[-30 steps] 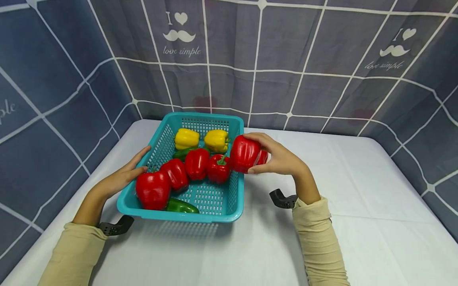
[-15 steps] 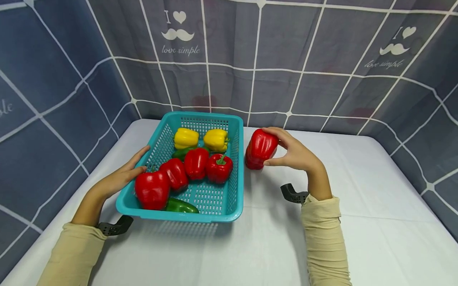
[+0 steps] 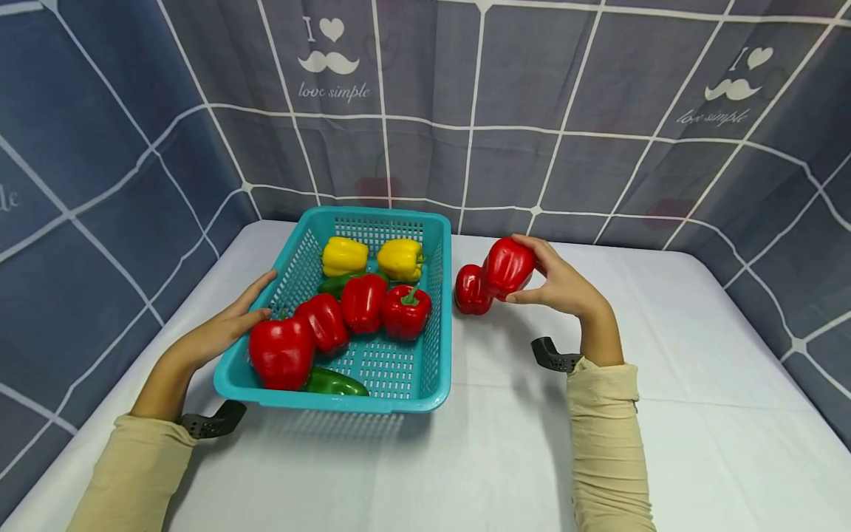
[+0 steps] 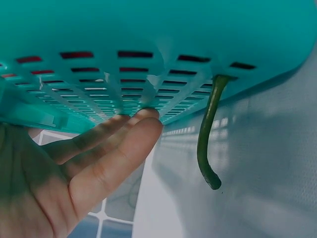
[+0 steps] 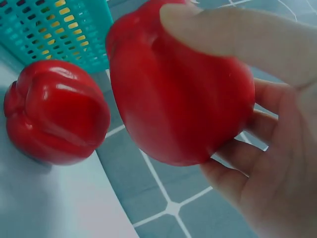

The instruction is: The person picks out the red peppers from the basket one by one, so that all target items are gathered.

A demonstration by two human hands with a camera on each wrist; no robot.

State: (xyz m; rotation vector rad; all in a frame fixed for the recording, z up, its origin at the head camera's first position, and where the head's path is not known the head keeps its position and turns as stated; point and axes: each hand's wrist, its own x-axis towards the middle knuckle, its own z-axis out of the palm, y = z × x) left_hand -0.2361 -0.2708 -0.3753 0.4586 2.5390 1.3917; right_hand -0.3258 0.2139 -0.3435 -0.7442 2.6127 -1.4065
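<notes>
Red pepper [image 3: 507, 267] fills the right hand's [image 3: 564, 284] curled fingers [image 5: 242, 157] beside the basket [image 3: 437, 343], which the straight-fingered left hand [image 3: 216, 330] probably steadies.

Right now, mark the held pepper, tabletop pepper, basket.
Held pepper [image 5: 181, 106], right wrist view, middle of its side.
Tabletop pepper [image 3: 470, 290], head view, visible middle.
Basket [image 3: 399, 406], head view, near rim.
</notes>
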